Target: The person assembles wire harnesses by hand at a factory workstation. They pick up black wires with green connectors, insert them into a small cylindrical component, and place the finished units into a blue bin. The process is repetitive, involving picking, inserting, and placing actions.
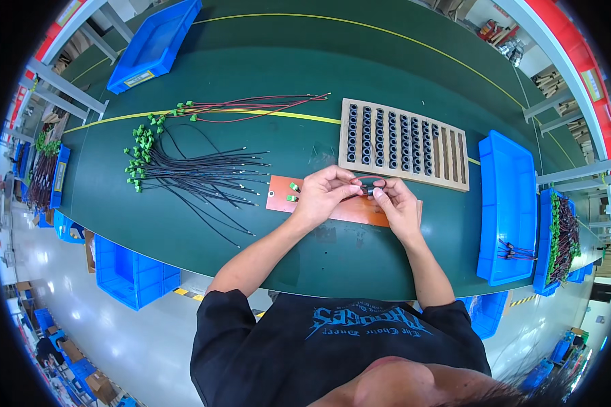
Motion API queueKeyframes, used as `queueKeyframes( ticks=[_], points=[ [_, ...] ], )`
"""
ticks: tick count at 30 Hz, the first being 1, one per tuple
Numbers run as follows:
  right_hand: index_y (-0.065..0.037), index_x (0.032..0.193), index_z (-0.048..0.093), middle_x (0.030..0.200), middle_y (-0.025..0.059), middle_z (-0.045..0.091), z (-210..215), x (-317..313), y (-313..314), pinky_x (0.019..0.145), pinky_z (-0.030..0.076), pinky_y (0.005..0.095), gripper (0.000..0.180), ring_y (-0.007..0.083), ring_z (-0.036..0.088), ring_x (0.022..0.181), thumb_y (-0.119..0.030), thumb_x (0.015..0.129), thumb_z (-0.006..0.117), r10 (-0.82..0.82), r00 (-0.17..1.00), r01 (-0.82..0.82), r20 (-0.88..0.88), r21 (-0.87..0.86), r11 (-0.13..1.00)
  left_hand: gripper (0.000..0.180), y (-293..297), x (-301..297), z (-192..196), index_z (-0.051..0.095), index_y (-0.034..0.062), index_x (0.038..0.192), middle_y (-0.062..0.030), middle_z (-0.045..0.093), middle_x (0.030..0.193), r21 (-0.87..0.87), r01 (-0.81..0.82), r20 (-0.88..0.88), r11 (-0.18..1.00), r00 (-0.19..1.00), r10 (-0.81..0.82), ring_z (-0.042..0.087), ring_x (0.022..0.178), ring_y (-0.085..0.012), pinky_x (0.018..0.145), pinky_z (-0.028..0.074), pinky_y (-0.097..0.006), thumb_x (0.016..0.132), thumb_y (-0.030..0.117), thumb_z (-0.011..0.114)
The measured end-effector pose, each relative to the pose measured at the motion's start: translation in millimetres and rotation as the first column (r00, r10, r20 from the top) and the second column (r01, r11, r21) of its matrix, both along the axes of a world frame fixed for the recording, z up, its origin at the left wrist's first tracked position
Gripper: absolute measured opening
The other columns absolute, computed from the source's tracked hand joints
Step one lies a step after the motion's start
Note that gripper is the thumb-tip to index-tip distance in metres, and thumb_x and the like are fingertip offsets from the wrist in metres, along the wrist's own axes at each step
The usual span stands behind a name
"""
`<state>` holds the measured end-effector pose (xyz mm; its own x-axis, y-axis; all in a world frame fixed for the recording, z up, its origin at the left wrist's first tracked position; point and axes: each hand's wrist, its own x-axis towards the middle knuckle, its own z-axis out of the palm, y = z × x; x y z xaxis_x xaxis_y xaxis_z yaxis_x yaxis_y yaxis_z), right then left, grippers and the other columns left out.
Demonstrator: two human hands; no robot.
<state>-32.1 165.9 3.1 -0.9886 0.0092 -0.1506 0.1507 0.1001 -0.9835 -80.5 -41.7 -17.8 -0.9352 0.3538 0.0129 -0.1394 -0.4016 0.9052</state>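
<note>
Both my hands meet over an orange strip-shaped board (360,216) on the green table. My left hand (319,197) pinches thin black and red wires (368,178). My right hand (398,206) is closed with thumb and fingers on a small dark cylindrical part (368,190), which touches the wires; fingers partly hide it. Two green connectors (292,198) lie on the board's left end, beside my left wrist. Just beyond my hands stands a slotted wooden tray (448,159) with rows of black cylindrical parts (392,139); its rightmost slots hold none.
Left of the board spreads a bundle of black wires (204,166) with green connectors, and red-black wires (258,105) lie beyond it. A blue bin (508,203) with a few wires stands at the right. Another blue bin (149,51) sits far left. Metal shelf posts (577,173) rise at the right.
</note>
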Motion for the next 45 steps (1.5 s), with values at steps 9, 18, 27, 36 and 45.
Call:
queueKeyframes(
  ticks=[9,18,27,36,45],
  points=[
    [-0.003,0.115,0.058,0.103,0.0072,0.072,-3,0,1,0.073,0.053,0.0255,0.019,0.0107,0.068,0.092,-0.015,0.103,0.067,-0.018,1.000,0.018,-0.026,-0.017,1.000,0.010,5,9,-2,0.075,-0.0046,0.099,-0.0111,0.076,0.098,-0.095,-0.176,-0.070,0.980,0.983,0.170,0.072,0.091,-0.0137,0.085,0.060,-0.028,0.089,-0.007,0.075],
    [-0.004,0.115,0.056,0.102,0.0076,0.072,0,0,1,0.072,0.052,0.0248,0.019,0.0111,0.068,0.092,-0.013,0.103,0.067,-0.017,1.000,0.017,-0.021,-0.014,1.000,0.008,4,7,-7,0.075,-0.0046,0.092,-0.0138,0.076,0.100,-0.113,-0.162,-0.168,0.980,0.975,0.142,0.073,0.092,-0.0181,0.086,0.061,-0.031,0.088,-0.011,0.072],
    [-0.004,0.106,0.050,0.101,0.0111,0.071,-13,2,4,0.074,0.056,0.0263,0.017,0.0150,0.072,0.092,-0.005,0.102,0.066,-0.038,0.991,0.027,-0.129,-0.088,0.996,0.014,4,8,-4,0.073,-0.0022,0.083,-0.0126,0.070,0.092,-0.225,-0.154,-0.444,0.962,0.895,0.040,0.073,0.091,-0.0226,0.079,0.061,-0.035,0.079,-0.015,0.070],
    [-0.002,0.105,0.049,0.096,0.0119,0.070,-15,1,5,0.079,0.059,0.0291,0.018,0.0163,0.071,0.088,-0.007,0.102,0.067,-0.060,0.983,0.035,-0.174,-0.148,0.988,0.014,3,14,2,0.072,-0.0044,0.085,-0.0142,0.072,0.094,-0.305,-0.168,-0.609,0.937,0.791,-0.056,0.073,0.095,-0.0260,0.083,0.061,-0.036,0.076,-0.014,0.073],
    [-0.001,0.106,0.050,0.105,0.0150,0.071,-17,-2,-1,0.079,0.058,0.0297,0.014,0.0160,0.070,0.086,-0.004,0.103,0.063,-0.057,0.950,0.038,-0.306,-0.067,0.997,0.008,3,13,-4,0.072,-0.0042,0.087,-0.0128,0.072,0.095,-0.296,-0.240,-0.526,0.924,0.849,0.051,0.073,0.086,-0.0220,0.073,0.058,-0.033,0.081,-0.009,0.074]
  ],
)
